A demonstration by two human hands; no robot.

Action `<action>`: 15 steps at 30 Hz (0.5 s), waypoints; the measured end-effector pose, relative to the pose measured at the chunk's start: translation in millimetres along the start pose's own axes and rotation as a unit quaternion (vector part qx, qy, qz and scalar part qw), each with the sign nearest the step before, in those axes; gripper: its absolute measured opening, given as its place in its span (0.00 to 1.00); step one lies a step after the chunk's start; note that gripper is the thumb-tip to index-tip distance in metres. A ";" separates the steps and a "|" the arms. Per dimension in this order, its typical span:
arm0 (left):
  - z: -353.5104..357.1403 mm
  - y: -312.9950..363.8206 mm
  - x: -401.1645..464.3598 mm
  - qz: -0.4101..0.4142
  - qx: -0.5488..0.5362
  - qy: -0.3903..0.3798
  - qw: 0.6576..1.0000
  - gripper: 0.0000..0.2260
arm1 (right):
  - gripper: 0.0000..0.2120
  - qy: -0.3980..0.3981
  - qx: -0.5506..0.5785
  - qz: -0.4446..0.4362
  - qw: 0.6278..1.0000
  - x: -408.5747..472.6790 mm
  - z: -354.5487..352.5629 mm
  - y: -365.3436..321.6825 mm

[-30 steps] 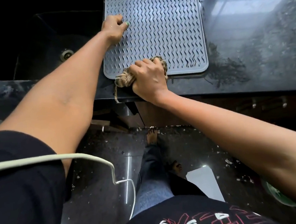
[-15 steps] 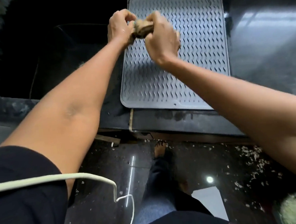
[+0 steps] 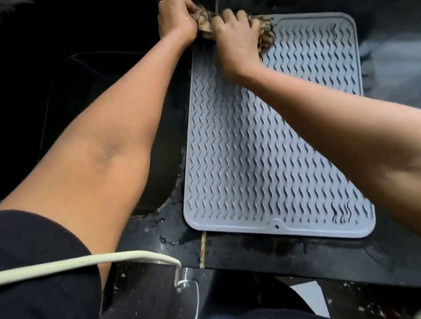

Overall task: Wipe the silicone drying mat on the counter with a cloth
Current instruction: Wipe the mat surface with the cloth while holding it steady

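A grey silicone drying mat (image 3: 268,153) with wavy ridges lies flat on the black counter (image 3: 304,261). At its far left corner both hands grip a bunched brown-beige cloth (image 3: 204,22). My left hand (image 3: 176,16) is closed on the cloth's left end, just off the mat's corner. My right hand (image 3: 238,41) is closed on its right end, and more cloth (image 3: 266,34) pokes out from under the fingers onto the mat. The stretch of cloth between the fists looks twisted.
A dark sink basin (image 3: 92,114) lies left of the mat, under my left forearm. Water drops sit on the counter by the mat's near left corner. A white cable (image 3: 85,261) crosses my left sleeve. The counter's front edge runs below the mat, floor beneath.
A second ago the right hand alone held the cloth at the mat's near edge, the left pressing the mat. Both hands now grip the cloth, and they have moved to the far left corner.
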State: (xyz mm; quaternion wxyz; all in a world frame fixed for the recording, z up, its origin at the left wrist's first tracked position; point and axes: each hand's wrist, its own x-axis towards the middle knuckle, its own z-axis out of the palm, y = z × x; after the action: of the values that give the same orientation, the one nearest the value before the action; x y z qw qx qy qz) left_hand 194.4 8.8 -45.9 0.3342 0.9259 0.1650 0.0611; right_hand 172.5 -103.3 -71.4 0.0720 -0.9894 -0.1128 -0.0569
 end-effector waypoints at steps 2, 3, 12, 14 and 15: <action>0.9 2.8 5.5 -0.007 -0.001 -0.007 1.000 0.10 | 0.19 0.015 0.002 0.002 1.000 -2.8 -1.8 -2.8; 2.0 4.7 6.9 -0.005 0.001 -0.016 1.000 0.11 | 0.18 0.020 0.009 0.004 1.000 -7.5 -3.6 -5.9; 2.5 15.9 2.0 0.009 0.039 -0.028 0.999 0.08 | 0.10 0.054 0.108 -0.084 0.989 -120.9 -16.8 -34.6; 2.7 19.1 -2.6 0.009 0.049 -0.029 0.998 0.07 | 0.07 0.027 0.156 -0.077 0.984 -114.3 -23.3 -30.0; 1.0 20.3 -2.9 0.011 0.057 -0.047 0.997 0.07 | 0.06 0.033 0.175 -0.050 0.983 -103.0 -25.0 -27.8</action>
State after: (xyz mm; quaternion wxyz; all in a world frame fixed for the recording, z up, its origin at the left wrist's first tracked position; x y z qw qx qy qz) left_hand 197.3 -7.5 -33.7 0.2879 0.9470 0.1422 0.0119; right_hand 64.0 -102.6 -56.4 0.2449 -0.9522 -0.1678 -0.0720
